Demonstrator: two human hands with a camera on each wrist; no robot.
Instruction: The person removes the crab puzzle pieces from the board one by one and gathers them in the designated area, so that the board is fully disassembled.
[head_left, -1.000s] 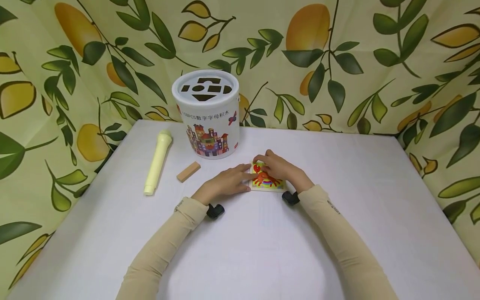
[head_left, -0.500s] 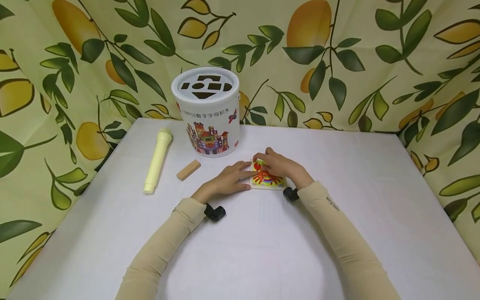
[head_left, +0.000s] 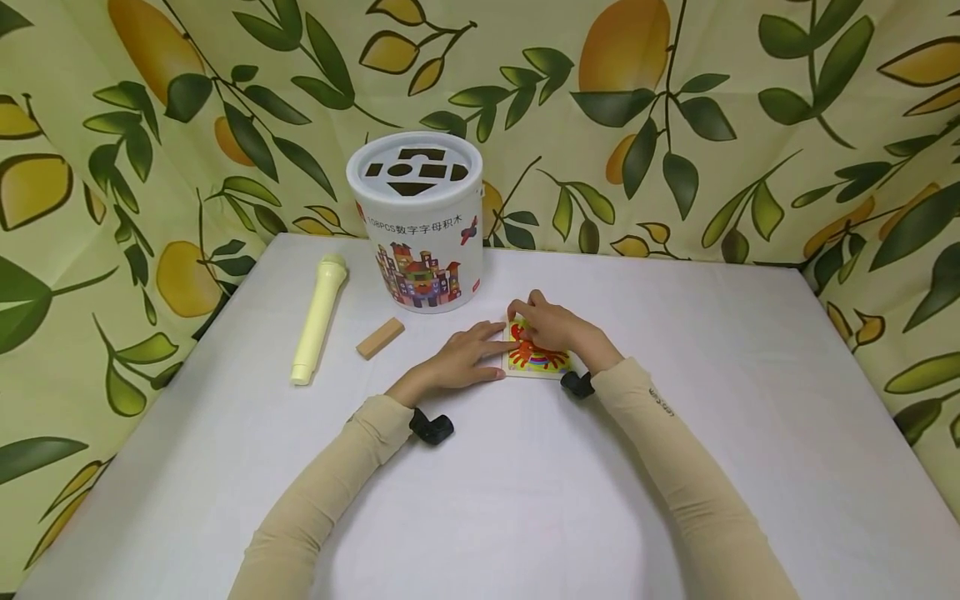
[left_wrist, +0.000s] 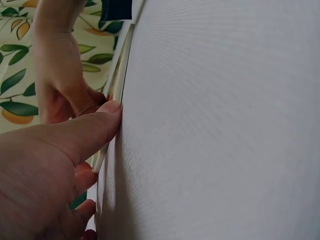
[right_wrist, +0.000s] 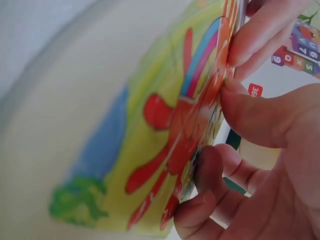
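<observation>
No clear shift since earlier frame | squarish crab puzzle [head_left: 542,364] beneath right hand [head_left: 557,327], fingers curled, grip unclear | left hand [head_left: 463,358], fingers apart, touching puzzle's left side

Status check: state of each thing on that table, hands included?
Crab board: lying picture side up
Left hand: fingers extended, touching the board's left side
Right hand: fingers bent, touching the board; grip unclear
White bucket: upright, lid on
Wooden block: lying flat, untouched
Yellow microphone-shaped stick: lying down, untouched

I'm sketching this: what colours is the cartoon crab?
Orange and red crab, with coloured stripes; seen best in the right wrist view.
</observation>
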